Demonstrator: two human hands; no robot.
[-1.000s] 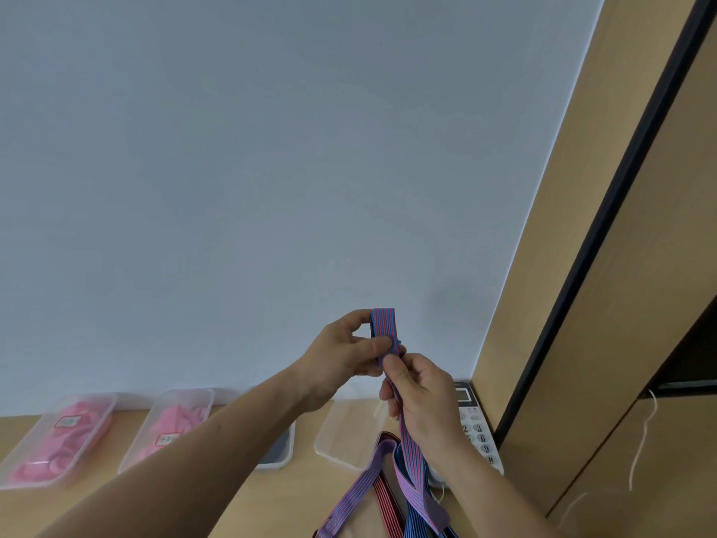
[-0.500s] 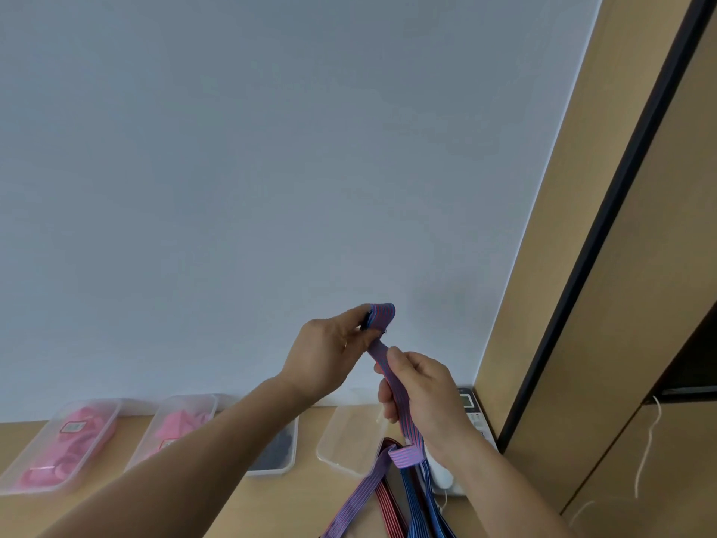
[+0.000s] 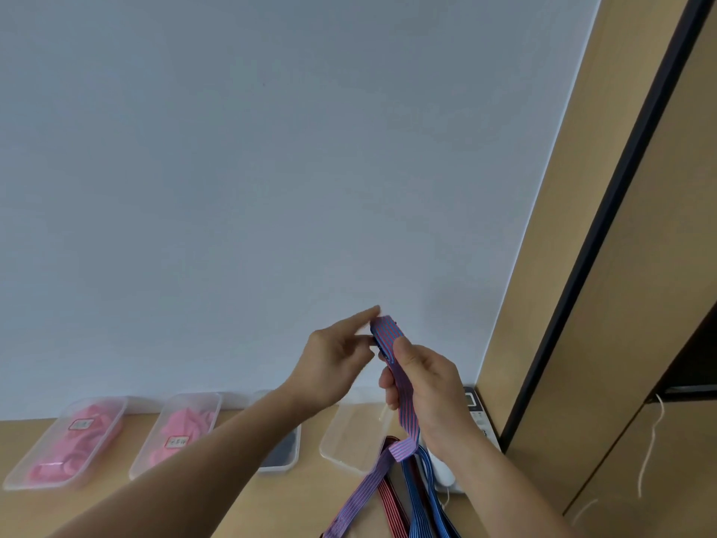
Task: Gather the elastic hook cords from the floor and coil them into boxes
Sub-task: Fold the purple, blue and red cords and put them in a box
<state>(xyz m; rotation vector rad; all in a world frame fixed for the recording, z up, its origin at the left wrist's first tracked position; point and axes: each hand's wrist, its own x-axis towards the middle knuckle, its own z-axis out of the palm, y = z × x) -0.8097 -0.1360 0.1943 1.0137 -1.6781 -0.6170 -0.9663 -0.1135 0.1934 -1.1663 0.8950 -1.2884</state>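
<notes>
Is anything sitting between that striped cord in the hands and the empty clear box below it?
Nothing visible blocks the way. The left hand and right hand hold the purple-and-blue striped elastic cord above the empty clear plastic box, whose top looks open. Only hanging cord tails cross its right corner.

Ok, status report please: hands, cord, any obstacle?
Right hand grips striped cord. Left hand at its folded top, grip unclear. Clear box below. No obstacle seen.

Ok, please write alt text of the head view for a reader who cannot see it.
Two hands hold a striped cord up before a pale wall: the right hand grips its length, the left hand pinches its folded top. Below, clear boxes, two with pink contents, lie on a wooden surface beside more cords.
</notes>
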